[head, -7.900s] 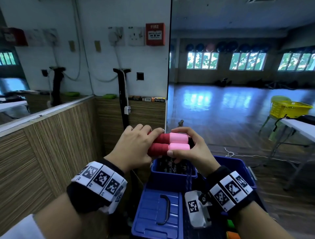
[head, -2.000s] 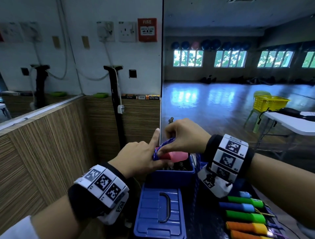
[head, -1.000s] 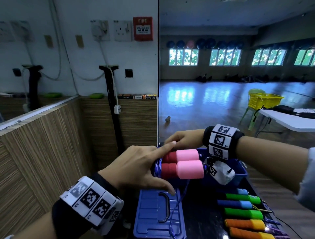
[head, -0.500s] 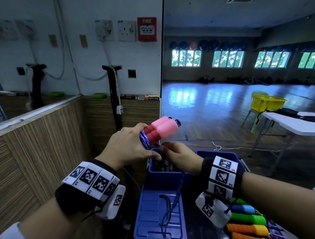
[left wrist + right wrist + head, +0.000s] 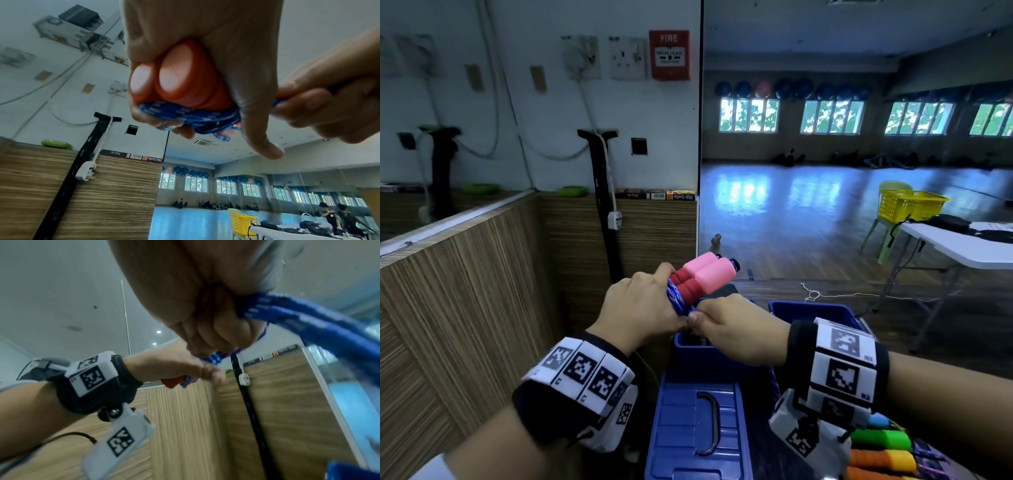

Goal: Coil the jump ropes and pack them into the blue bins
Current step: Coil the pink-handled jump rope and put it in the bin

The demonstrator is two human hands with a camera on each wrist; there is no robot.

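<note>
Left hand (image 5: 635, 310) grips 2 pink handles (image 5: 709, 274); right hand (image 5: 736, 330) pinches blue rope (image 5: 678, 301).

Handles (image 5: 705, 277) above bin (image 5: 698, 356), lid (image 5: 698, 431) before it.

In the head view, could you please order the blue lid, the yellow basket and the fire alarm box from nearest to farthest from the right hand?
From the right hand:
1. Blue lid, just below it.
2. Yellow basket, on a chair, right.
3. Fire alarm box, high on the wall.
</note>
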